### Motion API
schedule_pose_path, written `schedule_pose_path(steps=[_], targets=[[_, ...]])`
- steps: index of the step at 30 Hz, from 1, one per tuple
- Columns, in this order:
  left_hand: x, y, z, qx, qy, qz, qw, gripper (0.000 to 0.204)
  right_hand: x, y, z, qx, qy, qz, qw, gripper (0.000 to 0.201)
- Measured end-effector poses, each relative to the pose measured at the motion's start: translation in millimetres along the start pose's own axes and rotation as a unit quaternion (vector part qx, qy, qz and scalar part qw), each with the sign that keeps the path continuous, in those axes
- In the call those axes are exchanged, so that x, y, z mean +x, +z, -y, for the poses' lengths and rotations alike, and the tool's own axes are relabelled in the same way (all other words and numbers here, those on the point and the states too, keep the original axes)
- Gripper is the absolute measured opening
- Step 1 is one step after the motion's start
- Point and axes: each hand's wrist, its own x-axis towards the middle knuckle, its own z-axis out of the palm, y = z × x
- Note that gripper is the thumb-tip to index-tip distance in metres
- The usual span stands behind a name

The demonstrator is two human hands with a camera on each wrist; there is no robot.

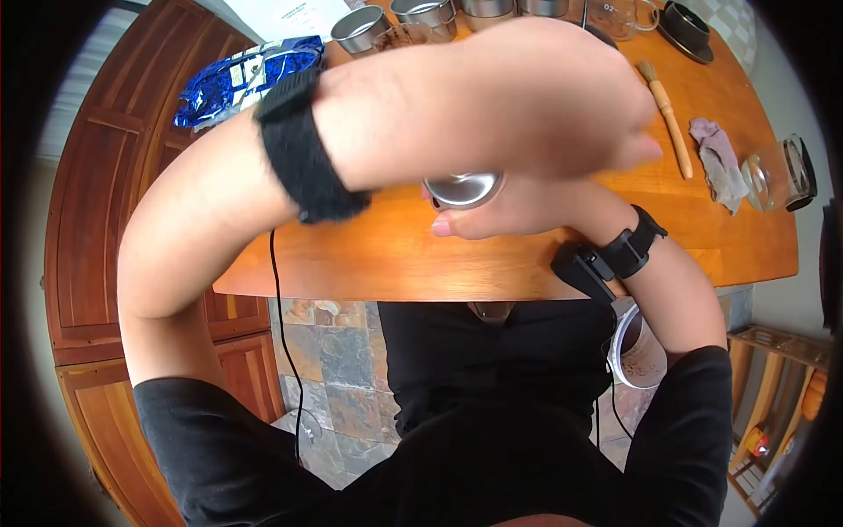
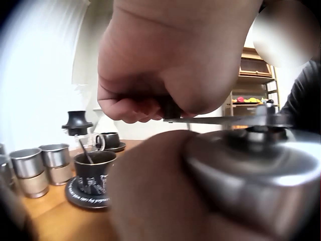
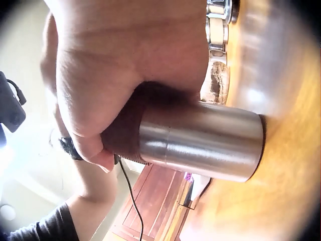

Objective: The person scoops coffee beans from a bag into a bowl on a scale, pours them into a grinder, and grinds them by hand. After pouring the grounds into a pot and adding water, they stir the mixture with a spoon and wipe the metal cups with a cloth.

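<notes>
A steel hand coffee grinder stands on the wooden table, its body upright. My right hand wraps round the upper part of it, over a dark band in the right wrist view. Above the round metal lid, a flat crank arm reaches out sideways. At its end, the curled fingers of my left hand grip the dark knob. From the head view, my left forearm crosses over the table and the left hand hides most of the grinder.
Steel cups line the far edge beside a blue shiny bag. A dark patterned cup sits on a black saucer. To the right lie a wooden-handled brush, a crumpled cloth and a glass vessel.
</notes>
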Motion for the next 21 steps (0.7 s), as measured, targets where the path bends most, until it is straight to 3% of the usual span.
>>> schedule_pose_path(steps=[2,6,10,12,14,17,20,21], targets=[[-10.4,6.5,-20.3,0.008,0.075,-0.068,0.995,0.030,-0.3,-5.5,3.4,0.001,0.010,0.000,1.000,0.034],[-41.8,-7.9,-50.5,0.009,0.120,-0.023,0.992,0.030,3.8,-10.6,4.9,0.031,0.023,0.013,0.999,0.036],[-80.5,-27.2,-60.4,0.036,0.096,0.045,0.994,0.033,6.8,-6.3,0.3,0.046,0.006,0.005,0.999,0.037],[-102.4,-21.7,-58.2,-0.045,0.065,-0.032,0.996,0.034,7.6,-1.8,-5.1,0.034,-0.027,-0.012,0.999,0.037],[-121.9,-29.3,-47.2,-0.036,0.074,-0.029,0.996,0.036,7.8,0.2,-8.7,0.027,-0.057,-0.020,0.998,0.036],[-147.1,-42.6,-24.2,-0.053,0.052,0.009,0.997,0.034,5.0,-5.4,-5.4,0.062,0.026,0.031,0.997,0.040],[-170.3,-49.9,3.5,-0.039,-0.022,0.041,0.998,0.034,4.4,-7.9,10.6,0.119,0.132,0.052,0.983,0.044],[-177.4,-47.5,15.3,-0.044,-0.058,0.023,0.997,0.036,4.4,-6.6,6.3,0.095,0.097,0.043,0.990,0.043]])
